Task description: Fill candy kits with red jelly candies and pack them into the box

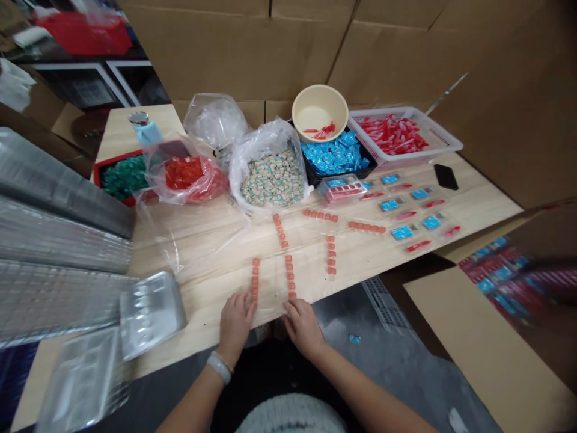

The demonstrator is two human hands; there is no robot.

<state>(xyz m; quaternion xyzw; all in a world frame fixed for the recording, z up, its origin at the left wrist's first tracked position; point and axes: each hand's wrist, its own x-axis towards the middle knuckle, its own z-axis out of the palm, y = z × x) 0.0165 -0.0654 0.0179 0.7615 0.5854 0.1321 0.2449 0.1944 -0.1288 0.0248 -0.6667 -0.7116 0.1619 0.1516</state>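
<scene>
My left hand (235, 317) rests by the table's front edge, with bent fingers and thumb close together at the near end of a row of small orange-red squares (255, 280). Beside it, the curled fingers of my right hand (304, 326) are at the near end of a longer row of the same squares (290, 276). Anything between the fingertips is too small or hidden to make out. Faint clear plastic shows around the rows. More squares lie in short rows farther off, including an upright row (331, 255) and a slanting row (366, 227).
Stacked clear plastic trays (153, 313) stand at left. Along the back are a bag of orange-red pieces (184, 174), a bag of small printed pieces (273, 180), blue packets (336, 153), a cream bowl (320, 99) and a white basket (451, 141). A phone (446, 177) lies right; an open carton (487, 325) stands below.
</scene>
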